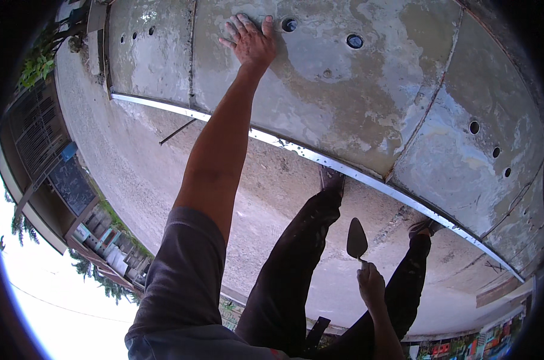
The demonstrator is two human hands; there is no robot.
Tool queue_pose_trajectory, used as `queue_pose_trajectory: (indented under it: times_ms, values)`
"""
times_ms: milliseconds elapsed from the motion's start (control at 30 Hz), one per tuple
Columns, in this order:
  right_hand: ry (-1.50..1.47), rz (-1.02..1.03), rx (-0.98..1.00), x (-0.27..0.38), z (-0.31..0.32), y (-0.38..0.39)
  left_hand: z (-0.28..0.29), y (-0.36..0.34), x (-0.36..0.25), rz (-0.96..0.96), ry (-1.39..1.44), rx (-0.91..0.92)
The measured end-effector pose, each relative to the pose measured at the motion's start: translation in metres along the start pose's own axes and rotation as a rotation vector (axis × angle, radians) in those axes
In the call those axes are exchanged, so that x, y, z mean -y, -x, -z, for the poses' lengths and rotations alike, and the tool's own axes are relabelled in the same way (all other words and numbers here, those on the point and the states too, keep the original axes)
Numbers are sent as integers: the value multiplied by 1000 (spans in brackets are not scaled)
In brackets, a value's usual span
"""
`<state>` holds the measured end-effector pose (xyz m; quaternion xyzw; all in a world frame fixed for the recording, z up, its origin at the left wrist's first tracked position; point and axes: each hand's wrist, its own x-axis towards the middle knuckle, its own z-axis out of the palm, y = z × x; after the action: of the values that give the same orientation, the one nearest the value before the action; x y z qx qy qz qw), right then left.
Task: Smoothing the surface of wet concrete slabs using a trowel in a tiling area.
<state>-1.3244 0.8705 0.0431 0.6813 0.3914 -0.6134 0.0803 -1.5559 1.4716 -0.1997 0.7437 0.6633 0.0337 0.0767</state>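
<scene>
My left hand (251,41) lies with fingers spread against a wet grey concrete slab (320,114), just left of two round holes (321,33). That arm is stretched out straight and holds nothing. Lower right, my right hand (371,283) is closed round the handle of a pointed trowel (356,239). The dark, leaf-shaped blade points away from me, apart from the slab. A long straight metal edge strip (338,167) runs along the slab's near side, passing under my left forearm.
Below the strip, rough paved ground (140,150) holds my shoes and dark trousers (287,276). A thin rod (177,132) sticks out by the strip at left. More round holes (485,139) pierce the slab's right section. Buildings and plants (38,71) stand along the left rim.
</scene>
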Motion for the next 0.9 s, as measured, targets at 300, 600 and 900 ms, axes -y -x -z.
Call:
queue_pose_trajectory:
  times_ms: [300,600,900]
  values:
    - [63,-38,-35,14,-1,-7,-7,-3,-6,2,71,-20]
    - [-31,-226,-293,41,33,19,89,47,20,-136,-46,33]
    - [-153,-41,-429,142,61,79,308,273,129,-245,25,334]
